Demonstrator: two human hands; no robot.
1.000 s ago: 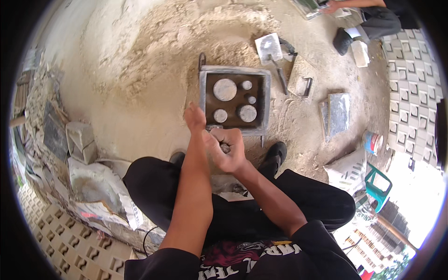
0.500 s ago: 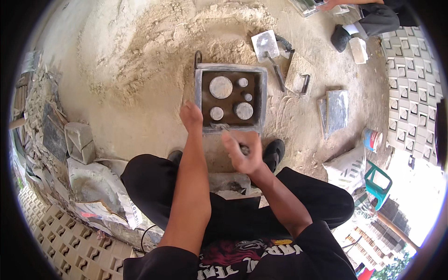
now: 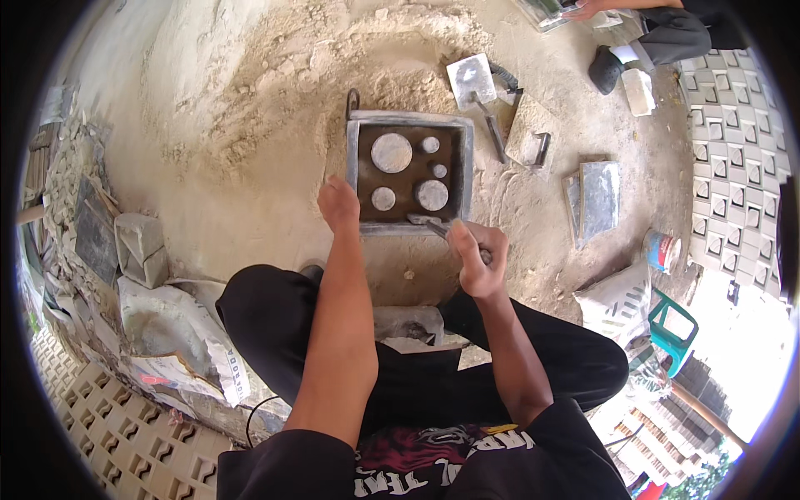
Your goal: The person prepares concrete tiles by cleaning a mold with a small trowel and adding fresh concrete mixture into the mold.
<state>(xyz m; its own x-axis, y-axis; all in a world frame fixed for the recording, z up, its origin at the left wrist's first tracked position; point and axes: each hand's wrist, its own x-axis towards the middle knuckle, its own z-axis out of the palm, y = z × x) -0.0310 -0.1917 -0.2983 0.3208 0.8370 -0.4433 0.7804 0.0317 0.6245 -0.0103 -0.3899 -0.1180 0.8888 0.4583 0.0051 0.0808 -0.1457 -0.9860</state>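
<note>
Head view: right hand point(image 3: 479, 258), fist closed round small trowel point(image 3: 435, 226); left hand point(image 3: 339, 205), openness untellable, beside left wall; square frame point(image 3: 467, 171) just beyond both; pale cylinders point(image 3: 432, 196) within, beyond-left of right hand, might chip if blade overswings.

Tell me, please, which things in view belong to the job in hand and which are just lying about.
Apparently in use:
- grey square frame beside the left hand
- round discs inside it
- small tool in the right hand

Seemingly lying about:
- white sack
- bucket
- grey block
</note>
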